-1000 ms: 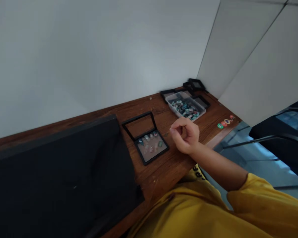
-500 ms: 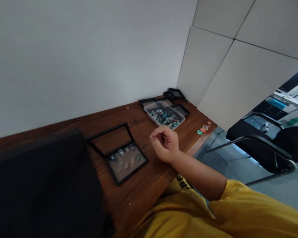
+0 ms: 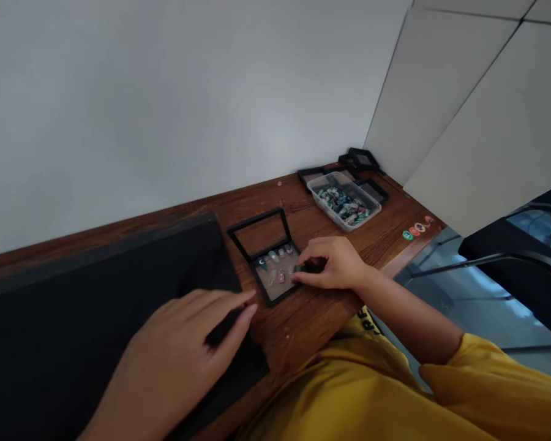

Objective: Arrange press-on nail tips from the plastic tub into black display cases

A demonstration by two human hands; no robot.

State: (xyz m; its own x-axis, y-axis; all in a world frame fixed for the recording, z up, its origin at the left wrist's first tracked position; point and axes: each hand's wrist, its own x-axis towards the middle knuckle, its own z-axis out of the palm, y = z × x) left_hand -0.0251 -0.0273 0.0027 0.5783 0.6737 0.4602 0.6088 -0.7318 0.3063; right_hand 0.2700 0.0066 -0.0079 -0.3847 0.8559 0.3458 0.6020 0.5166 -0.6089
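Note:
An open black-framed case [image 3: 275,300] lies on the wooden table, its see-through lid tilted up. Several press-on nails [image 3: 281,275] rest inside in rows, clear, pale and dark blue ones among them. My right hand [image 3: 333,262] is at the case's right side, thumb and forefinger pinched around a green press-on nail [image 3: 298,268]. Whether that nail is lifted, I cannot tell. My left hand [image 3: 183,343] hovers over the black mat, left of the case. Its fingers are stretched out and the thumb is slightly apart, with nothing visible between them.
A clear plastic tub [image 3: 346,205] full of loose nails stands farther back on the table [image 3: 239,202]. Around it lie several closed black cases [image 3: 363,159]. Round stickers [image 3: 414,230] mark the right edge. A black mat [image 3: 96,288] covers the left, and a chair [image 3: 514,269] stands right.
My left hand has come into view from below. The right hand has moved from beside the case onto its right side, around the green nail. The view has shifted left.

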